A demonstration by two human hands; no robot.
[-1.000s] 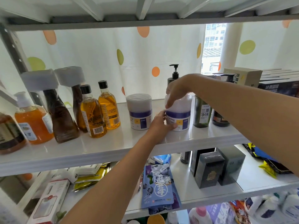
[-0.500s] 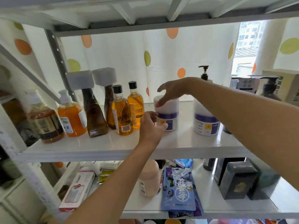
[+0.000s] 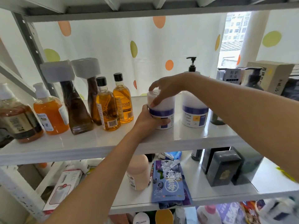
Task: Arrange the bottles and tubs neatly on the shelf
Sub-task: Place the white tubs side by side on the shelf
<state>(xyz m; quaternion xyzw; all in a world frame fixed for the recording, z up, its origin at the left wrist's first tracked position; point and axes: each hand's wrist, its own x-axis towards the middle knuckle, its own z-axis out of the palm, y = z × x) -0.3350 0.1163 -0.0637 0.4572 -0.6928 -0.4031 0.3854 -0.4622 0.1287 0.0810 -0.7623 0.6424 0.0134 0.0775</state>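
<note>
The left hand (image 3: 148,121) grips the tub (image 3: 167,105) low, right hand (image 3: 166,88) atop.

The left hand (image 3: 148,118) wraps round the lower left side of the white tub (image 3: 168,104), its fingertips (image 3: 165,122) curling across the tub's front, the forearm rising to it from below and left. The right hand (image 3: 166,88) caps the tub's top, thumb pressed on its near side, fingers arched over the lid, bare forearm stretching away to the tub's right
</note>
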